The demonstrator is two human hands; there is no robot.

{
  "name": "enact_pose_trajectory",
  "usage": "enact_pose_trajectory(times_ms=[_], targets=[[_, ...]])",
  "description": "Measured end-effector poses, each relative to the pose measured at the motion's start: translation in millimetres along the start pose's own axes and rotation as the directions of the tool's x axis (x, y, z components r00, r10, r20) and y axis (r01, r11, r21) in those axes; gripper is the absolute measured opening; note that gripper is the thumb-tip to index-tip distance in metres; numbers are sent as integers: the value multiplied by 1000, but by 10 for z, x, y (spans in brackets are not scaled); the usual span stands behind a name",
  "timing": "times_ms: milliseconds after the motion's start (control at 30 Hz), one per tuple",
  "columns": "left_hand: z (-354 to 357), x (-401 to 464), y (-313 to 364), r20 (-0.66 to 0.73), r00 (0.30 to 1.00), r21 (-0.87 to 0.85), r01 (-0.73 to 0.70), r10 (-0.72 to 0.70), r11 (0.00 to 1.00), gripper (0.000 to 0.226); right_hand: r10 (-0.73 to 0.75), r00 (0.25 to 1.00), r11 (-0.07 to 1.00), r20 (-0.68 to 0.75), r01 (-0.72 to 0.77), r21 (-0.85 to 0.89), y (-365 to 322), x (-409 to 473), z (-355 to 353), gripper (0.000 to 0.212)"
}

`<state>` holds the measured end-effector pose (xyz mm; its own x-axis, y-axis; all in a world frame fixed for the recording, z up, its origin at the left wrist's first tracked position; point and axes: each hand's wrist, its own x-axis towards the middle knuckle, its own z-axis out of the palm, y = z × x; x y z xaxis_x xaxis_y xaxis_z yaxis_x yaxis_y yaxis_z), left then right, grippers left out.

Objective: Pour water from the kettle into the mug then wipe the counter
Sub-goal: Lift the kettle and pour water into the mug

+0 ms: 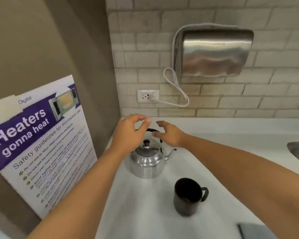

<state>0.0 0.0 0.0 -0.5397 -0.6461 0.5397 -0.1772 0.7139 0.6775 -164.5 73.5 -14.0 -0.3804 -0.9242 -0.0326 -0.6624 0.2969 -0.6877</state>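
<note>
I see both hands raised over the kettle (146, 158), which stands on the white counter (214, 152) close to the corner, its spout pointing toward three o'clock and its lid on. My left hand (129, 131) hovers at about eleven o'clock of the lid knob, fingers curled but spread, holding nothing. My right hand (169, 135) sits at about one o'clock of the knob, fingers loosely apart, just above the black handle (153, 130); I cannot tell whether a fingertip touches it. The two hands are apart from each other.

The dark mug (188, 197) stands toward five o'clock from the kettle, near it but not touching, its handle facing three o'clock.

At nine o'clock a poster (41, 144) leans on the side wall. I read "Digital", "Heaters gonna heat" and "Safety guidelines for microwave use"; the smaller lines are too blurred.

At twelve o'clock a wall socket (148, 96) holds a white cord (178, 90) running up to a steel wall unit (214, 52). A dark cloth (255, 231) lies at the bottom edge.
</note>
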Motion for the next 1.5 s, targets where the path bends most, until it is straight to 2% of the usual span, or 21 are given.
enact_pose_trajectory(times_ms=[67,133,233,433,533,700,833,967,1067,1167,1367,1500], targets=[[77,58,-133,15,996,-43,93,-93,995,34,0,1000,1000,4,0,-27,-47,133,129,67],[171,99,-288,38,983,-60,183,-181,981,39,3,999,999,-32,-5,-54,-62,238,231,52],[317,207,-524,57,961,-69,275,-271,959,44,15,996,999,-85,-12,38,-20,339,254,29],[499,248,-839,90,908,8,410,-409,912,51,-46,998,986,-52,53,155,14,257,247,20],[543,195,-849,12,888,-138,456,-459,879,54,-87,993,978,-81,100,180,-21,162,214,20],[508,196,-585,-146,870,-306,412,-471,858,51,-181,974,967,-135,201,153,-144,-89,68,30],[370,98,-430,-216,859,-361,372,-465,855,44,-231,936,961,-266,262,85,-13,-537,-141,43],[202,-82,-294,-268,850,-346,354,-453,869,42,-50,937,983,-345,107,147,504,-1096,-189,22],[80,-234,-172,-304,853,-308,333,-423,891,41,115,939,975,-325,-45,216,944,-1390,44,31],[-17,-378,-65,-320,853,-302,321,-413,898,41,210,939,945,-271,-124,304,1219,-1568,354,39],[-76,-556,190,-318,858,-242,337,-402,910,33,249,929,927,-275,-147,345,1352,-1636,649,55],[-63,-585,340,-324,896,-133,275,-304,952,37,228,929,940,-291,-133,313,1392,-1619,693,47]])
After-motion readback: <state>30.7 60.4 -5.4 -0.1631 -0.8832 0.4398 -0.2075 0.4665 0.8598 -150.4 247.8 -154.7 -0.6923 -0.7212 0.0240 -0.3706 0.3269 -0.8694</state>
